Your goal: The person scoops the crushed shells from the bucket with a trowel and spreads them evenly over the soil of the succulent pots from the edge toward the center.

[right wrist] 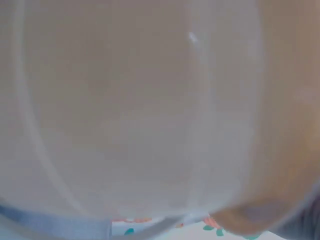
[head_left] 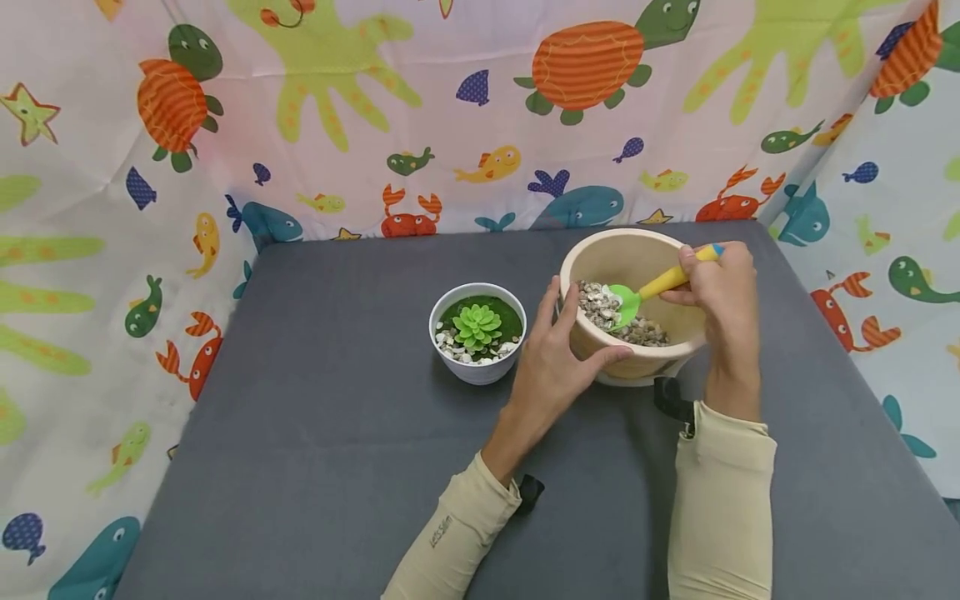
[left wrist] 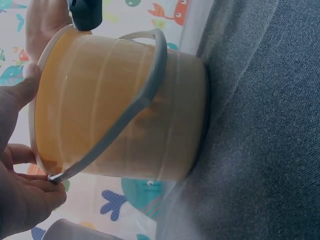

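Observation:
A cream bucket (head_left: 652, 367) stands on the grey table, small stones (head_left: 596, 305) lying inside it. My left hand (head_left: 546, 367) holds its rim from the left, thumb on the near edge and fingers along the left side. In the left wrist view, the bucket's grey carrying handle (left wrist: 120, 115) hangs down across its side. My right hand (head_left: 723, 283) grips the yellow handle of a toy shovel (head_left: 660, 283) over the bucket. The shovel's green blade is down in the stones. Bucket wall (right wrist: 140, 110) fills most of the right wrist view, where the right hand is hidden.
Left of the bucket sits a white pot (head_left: 480, 372) holding a green succulent (head_left: 477, 327), with pale stones and green ground cover around it. The grey table (head_left: 322, 483) ends at a sea-animal curtain (head_left: 450, 92) behind and at both sides.

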The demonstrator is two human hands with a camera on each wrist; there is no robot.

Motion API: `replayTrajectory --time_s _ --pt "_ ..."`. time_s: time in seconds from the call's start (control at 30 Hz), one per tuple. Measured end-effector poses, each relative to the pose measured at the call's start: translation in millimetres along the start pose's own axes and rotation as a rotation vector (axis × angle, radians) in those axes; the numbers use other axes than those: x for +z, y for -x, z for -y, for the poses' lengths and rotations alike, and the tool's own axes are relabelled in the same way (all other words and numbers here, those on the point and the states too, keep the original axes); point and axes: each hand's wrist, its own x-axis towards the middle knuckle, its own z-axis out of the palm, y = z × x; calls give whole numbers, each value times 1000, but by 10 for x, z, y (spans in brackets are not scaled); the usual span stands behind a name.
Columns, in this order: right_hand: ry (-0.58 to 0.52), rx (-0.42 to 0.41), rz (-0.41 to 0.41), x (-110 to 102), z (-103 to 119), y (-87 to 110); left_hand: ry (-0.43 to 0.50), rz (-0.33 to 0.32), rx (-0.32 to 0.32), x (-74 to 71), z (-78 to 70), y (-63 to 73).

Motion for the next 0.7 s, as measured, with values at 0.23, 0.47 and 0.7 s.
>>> replayTrajectory --time_s 0.23,0.47,0.7 --pt "-231 58 15 -185 22 80 -16 -10 -2 -38 16 -1" --pt "-400 97 -36 -331 -33 115 -8 9 -13 -37 24 -8" --pt "-531 104 -124 -456 -60 140 -5 29 -8 -48 36 -18"
